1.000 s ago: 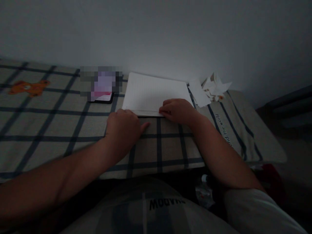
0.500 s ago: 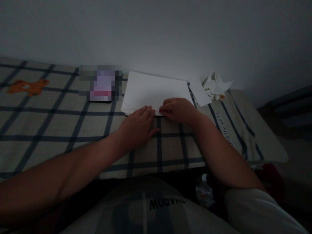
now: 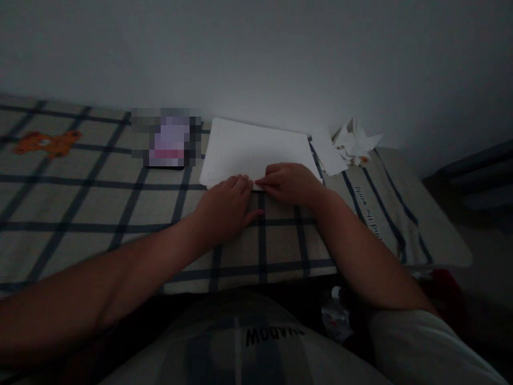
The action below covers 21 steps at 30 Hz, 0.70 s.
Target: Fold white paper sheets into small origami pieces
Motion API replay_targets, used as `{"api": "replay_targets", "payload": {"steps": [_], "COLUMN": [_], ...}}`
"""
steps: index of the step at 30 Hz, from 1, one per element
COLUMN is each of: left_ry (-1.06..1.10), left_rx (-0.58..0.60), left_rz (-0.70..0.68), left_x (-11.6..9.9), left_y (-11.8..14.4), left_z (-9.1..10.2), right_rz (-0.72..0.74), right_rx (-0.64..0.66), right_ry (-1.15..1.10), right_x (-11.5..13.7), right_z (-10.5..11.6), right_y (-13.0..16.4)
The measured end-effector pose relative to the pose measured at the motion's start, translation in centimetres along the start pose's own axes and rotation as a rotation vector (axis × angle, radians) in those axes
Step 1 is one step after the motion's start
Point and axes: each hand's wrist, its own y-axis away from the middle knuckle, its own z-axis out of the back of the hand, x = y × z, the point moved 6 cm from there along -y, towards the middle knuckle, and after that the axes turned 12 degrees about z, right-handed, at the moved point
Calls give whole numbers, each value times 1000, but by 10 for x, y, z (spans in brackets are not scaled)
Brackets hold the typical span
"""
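Observation:
A stack of white ruled paper (image 3: 256, 145) lies flat on the checked cloth in front of me, close to the wall. My left hand (image 3: 225, 207) rests palm down at its near edge, fingertips on the paper and the thumb spread out over the cloth. Just to the right, my right hand (image 3: 292, 183) is closed, with index finger and thumb pinched at the paper's near edge. The two hands' fingertips almost meet there. What lies right under the right fingertips is partly hidden.
A phone (image 3: 170, 141), partly pixelated, lies left of the paper. Further left is an orange cut-out shape (image 3: 47, 144). Right of the stack are a loose white slip (image 3: 328, 155) and folded white paper pieces (image 3: 355, 140). A clear bottle (image 3: 335, 313) is below the cloth's front edge.
My right hand has slid slightly left along the paper's near edge, its fingertips now closer to my left hand. The left hand stays nearly in place.

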Motion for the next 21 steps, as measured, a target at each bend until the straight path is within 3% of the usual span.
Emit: {"api": "replay_targets", "payload": {"steps": [7, 11, 16, 19, 21], "left_ry": [-50, -54, -62, -22, 8], "left_rx": [35, 31, -7, -11, -19], "left_rz": [73, 72, 58, 63, 64], "left_x": [-3, -3, 8, 20, 25], "left_y": [3, 3, -4, -11, -15], "left_z": [9, 11, 12, 9, 5], "right_rz": [-141, -145, -106, -146, -183], "right_rx": [26, -26, -193, -355, -395], "right_ry": [-2, -82, -187, -193, -214], "right_x": [-14, -28, -41, -55, -63], "right_z": [7, 8, 12, 20, 22], "right_y": [8, 14, 17, 23, 27]}}
